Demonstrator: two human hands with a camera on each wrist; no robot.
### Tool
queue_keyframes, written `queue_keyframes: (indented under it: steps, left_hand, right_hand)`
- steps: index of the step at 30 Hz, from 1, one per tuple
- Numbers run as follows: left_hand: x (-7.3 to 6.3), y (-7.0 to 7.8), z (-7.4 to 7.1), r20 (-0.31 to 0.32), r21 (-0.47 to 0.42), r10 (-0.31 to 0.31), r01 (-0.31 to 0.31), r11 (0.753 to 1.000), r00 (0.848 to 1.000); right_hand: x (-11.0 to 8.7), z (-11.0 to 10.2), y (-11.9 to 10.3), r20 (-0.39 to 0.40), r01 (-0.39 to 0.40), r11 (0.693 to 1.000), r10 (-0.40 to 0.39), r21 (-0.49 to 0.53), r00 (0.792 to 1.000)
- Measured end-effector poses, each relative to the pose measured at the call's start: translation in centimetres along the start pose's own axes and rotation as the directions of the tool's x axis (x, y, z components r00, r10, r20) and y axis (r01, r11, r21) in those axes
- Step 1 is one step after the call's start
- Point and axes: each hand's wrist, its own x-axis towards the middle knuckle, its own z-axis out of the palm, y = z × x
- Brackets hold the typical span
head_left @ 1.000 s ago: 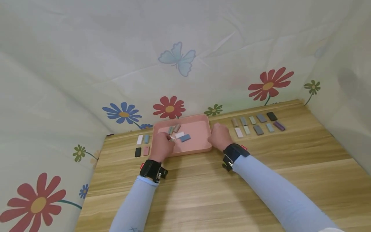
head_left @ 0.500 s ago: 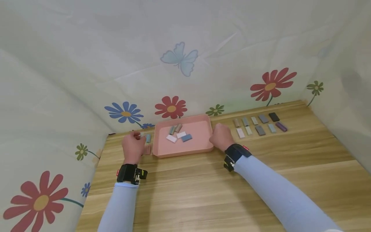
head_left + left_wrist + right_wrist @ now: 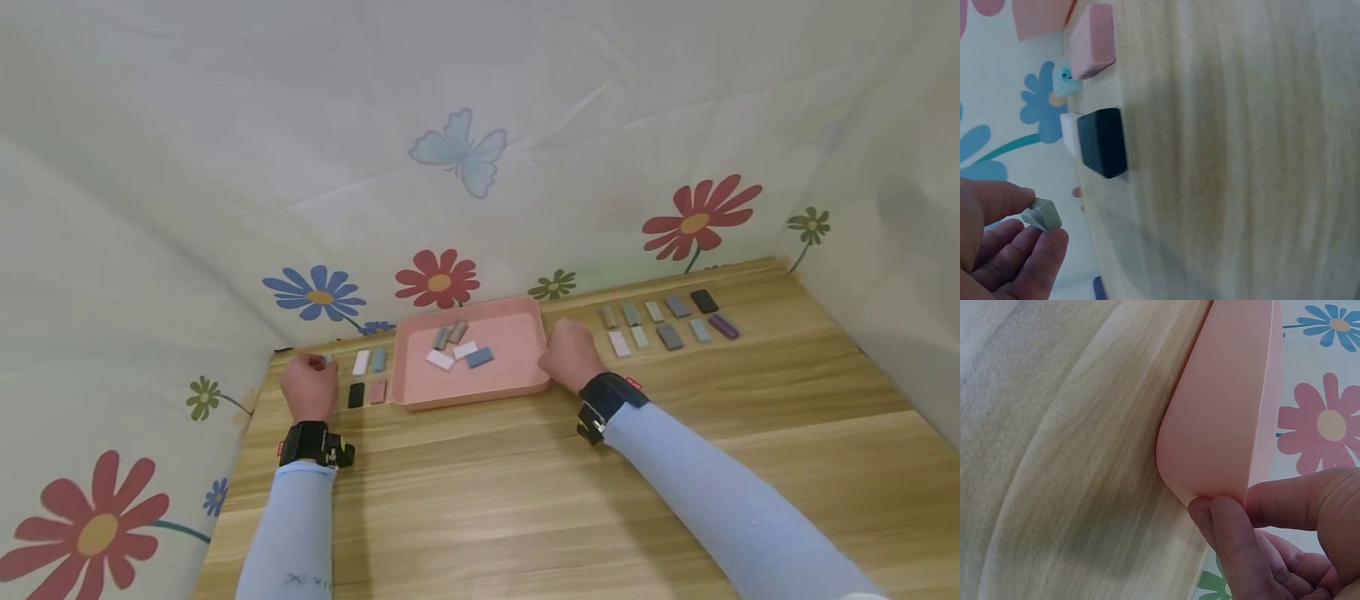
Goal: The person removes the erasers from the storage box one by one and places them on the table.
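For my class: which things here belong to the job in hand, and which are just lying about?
In the job:
Small pale-green block, pinched by the left hand
Pink rectangular tray, gripped by the right hand
Small coloured blocks inside it
Likely the similar block rows on the wood-grain table

Just around it:
White flower-printed sheet behind
Black wrist straps, merely worn

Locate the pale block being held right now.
In the head view, the pale block is pinched in the left hand, near the table's far-left corner, left of a white block and a black block.
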Motion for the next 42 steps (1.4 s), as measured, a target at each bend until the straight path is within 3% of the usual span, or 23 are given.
queue_keyframes:
  steps: [4, 12, 23, 34, 38, 42]
  left_hand:
    - [0.1, -0.4, 0.7, -0.001, 0.029, 0.011, -0.011, 1.000, 1.000]
    - [0.5, -0.9, 1.7, 0.023, 0.069, -0.025, 0.024, 0.997, 0.999]
    - [0.7, -0.7, 1.9, 0.029, 0.102, -0.012, 0.009, 0.995, 0.999]
    - [1.0, -1.0, 1.8, 0.030, 0.118, -0.031, 0.027, 0.993, 0.999]
    - [1.0, -0.3, 1.3, 0.037, 0.108, -0.036, 0.031, 0.994, 0.999]
    - [1.0, 1.6, 0.8, 0.033, 0.080, 0.014, -0.016, 0.997, 0.999]
  right_hand:
    - [0.0, -0.1, -0.1, 0.001, -0.005, 1.000, 0.005, -0.006, 1.000]
    - [-0.1, 0.0, -0.3, 0.014, -0.035, 0.999, 0.035, -0.003, 0.999]
    - [-0.3, 0.1, -0.4, 0.002, -0.044, 0.999, 0.044, -0.012, 0.999]
    - [-0.2, 0.0, -0.6, -0.012, -0.002, 1.000, 0.002, -0.026, 1.000]
    - [-0.2, -0.1, -0.6, 0.000, -0.006, 1.000, 0.006, -0.016, 1.000]
    - [-0.3, -0.3, -0.5, 0.001, -0.008, 1.000, 0.008, -0.020, 1.000]
